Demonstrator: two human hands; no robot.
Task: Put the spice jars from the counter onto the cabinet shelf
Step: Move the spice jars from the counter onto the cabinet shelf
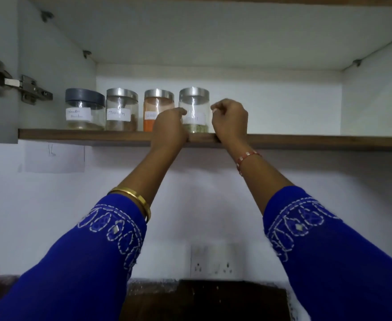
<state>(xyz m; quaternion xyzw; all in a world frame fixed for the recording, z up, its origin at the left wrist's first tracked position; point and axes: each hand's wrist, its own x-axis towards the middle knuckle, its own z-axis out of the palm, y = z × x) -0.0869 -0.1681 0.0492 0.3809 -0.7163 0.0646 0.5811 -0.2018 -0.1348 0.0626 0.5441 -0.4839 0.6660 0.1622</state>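
Note:
Several labelled glass spice jars stand in a row on the wooden cabinet shelf [86,134]. The rightmost jar [194,105] has a steel lid and green spice at its bottom. My left hand [170,127] rests against this jar's left front, thumb on the glass, and also covers part of the orange spice jar [156,105]. My right hand [231,121] is just right of the jar, fingers loosely curled, with a narrow gap to the glass. Further left stand a steel-lidded jar [121,110] and a grey-lidded jar [84,110].
The shelf runs bare to the right of my hands. An open cabinet door with a metal hinge [21,85] is at the left. Below, a wall socket plate [215,260] sits above a dark counter [213,300].

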